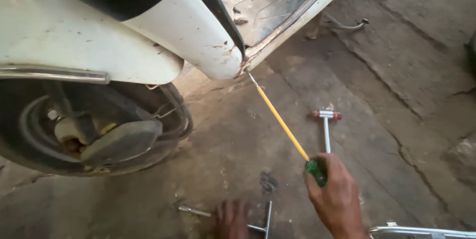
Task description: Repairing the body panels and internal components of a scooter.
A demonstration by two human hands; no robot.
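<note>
The floor (396, 70) is rough grey concrete with long cracks and dusty patches. A white scooter (74, 26) stands on it. Its body is smooth and curved, with chipped paint and brown rust at the low edge. A shiny metal strip runs along the side. Under it sits the wheel (74, 130), round and black, with dull metal parts in the middle.

The right hand (334, 194) is closed tight around the green handle of a screwdriver (280, 120). The long thin shaft is yellow, with a bare metal tip. The tip touches the rusty bottom edge of the scooter, where the white body meets the flat foot board (277, 1).

Just beside that hand, a T-shaped metal tool (326, 130) with red ends lies flat on the floor.

The left hand (230, 219) is low at the bottom, with fingers spread, resting on the floor. It touches or covers another thin metal T tool (263, 219). It is blurry, so I cannot tell if it grips it
</note>
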